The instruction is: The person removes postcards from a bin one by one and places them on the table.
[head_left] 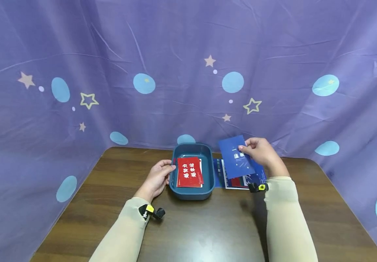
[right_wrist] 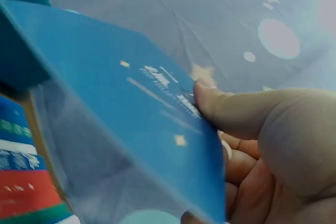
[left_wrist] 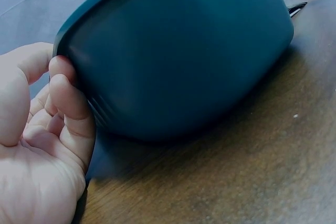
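Observation:
My left hand (head_left: 157,178) holds the left rim of a dark teal rectangular tray (head_left: 191,195); in the left wrist view its thumb and fingers pinch the tray's edge (left_wrist: 173,61). Red cards (head_left: 188,174) with white lettering lie in the tray, with a white edge showing beneath them. To the right, my right hand (head_left: 263,153) pinches a blue card (head_left: 232,160) with white writing by its right edge. That card (right_wrist: 115,82) is raised and tilted above a spread of other cards (head_left: 219,176), hiding part of them.
Beside the tray's right wall lie the blue, white and red cards (right_wrist: 26,187), overlapping. A brown wooden table (head_left: 201,229) carries everything. Close behind its back edge hangs a purple curtain (head_left: 175,43) with stars and blue ovals.

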`<state>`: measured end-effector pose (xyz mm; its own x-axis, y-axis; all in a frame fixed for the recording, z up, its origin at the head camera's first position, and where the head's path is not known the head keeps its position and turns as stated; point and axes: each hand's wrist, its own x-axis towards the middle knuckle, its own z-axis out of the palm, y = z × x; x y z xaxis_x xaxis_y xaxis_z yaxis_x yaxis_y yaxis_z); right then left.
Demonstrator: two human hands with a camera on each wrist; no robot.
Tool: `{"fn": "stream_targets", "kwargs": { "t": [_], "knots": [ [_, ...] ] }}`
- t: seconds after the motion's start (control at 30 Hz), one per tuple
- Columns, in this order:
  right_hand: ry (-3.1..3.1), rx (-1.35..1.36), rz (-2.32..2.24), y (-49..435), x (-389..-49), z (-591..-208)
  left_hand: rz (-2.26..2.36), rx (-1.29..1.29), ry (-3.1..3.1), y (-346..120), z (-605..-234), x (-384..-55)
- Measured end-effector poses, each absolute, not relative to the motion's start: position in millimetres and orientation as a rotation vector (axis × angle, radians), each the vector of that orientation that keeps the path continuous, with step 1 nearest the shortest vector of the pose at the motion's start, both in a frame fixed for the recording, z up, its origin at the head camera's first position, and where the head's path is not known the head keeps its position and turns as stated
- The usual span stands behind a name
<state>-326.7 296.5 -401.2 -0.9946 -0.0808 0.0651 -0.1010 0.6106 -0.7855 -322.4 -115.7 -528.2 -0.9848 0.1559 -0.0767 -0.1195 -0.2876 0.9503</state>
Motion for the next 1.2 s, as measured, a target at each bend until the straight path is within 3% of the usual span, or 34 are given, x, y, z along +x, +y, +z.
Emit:
{"fn": "stream_targets", "kwargs": {
  "t": [0.4,0.93,1.2],
  "knots": [
    [-2.845,-0.048,1.327,350.2,-321.6,-405.9,2.38,0.07,1.757,-116.7,-528.1,-322.8],
    [-2.89,-0.397,1.655,385.1,-332.8,-465.3,2.397,0.062,1.742,-118.4,-529.8,-322.4],
    [-3.037,-0.486,1.355,385.9,-336.7,-482.3,2.401,0.071,1.732,-117.6,-528.9,-322.3]
  ]
}}
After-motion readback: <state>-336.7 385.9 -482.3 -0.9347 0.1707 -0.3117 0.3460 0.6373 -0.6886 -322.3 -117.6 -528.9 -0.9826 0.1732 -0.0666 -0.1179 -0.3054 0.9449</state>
